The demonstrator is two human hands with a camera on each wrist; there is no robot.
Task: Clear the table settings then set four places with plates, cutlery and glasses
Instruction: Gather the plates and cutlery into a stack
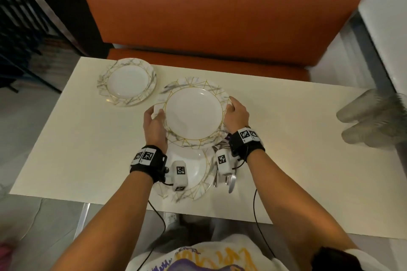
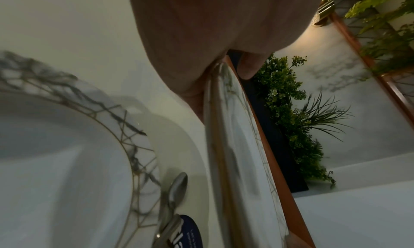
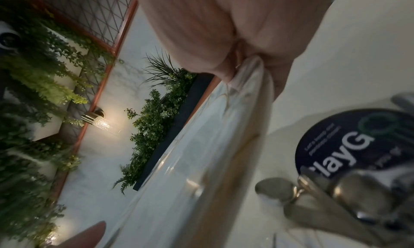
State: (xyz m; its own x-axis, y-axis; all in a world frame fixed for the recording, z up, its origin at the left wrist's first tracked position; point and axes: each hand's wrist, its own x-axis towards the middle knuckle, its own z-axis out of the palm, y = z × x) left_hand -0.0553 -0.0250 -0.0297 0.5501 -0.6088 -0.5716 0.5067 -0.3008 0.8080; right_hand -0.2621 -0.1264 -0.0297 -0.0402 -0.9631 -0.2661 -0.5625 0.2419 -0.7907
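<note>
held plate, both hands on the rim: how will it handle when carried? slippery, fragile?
The plate looks glazed and glossy, so probably slick; the left hand and right hand gripping opposite rim edges suits that. It holds its shape, so stiff. Likely ceramic: fragile if it knocks the plate below.

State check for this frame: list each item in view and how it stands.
Held plate: gripped at both rims, off the table.
Left hand: grips its left rim.
Right hand: grips its right rim.
Far plate: flat on table.
Near plate: flat, beside cutlery.
Glasses: blurred.
</note>
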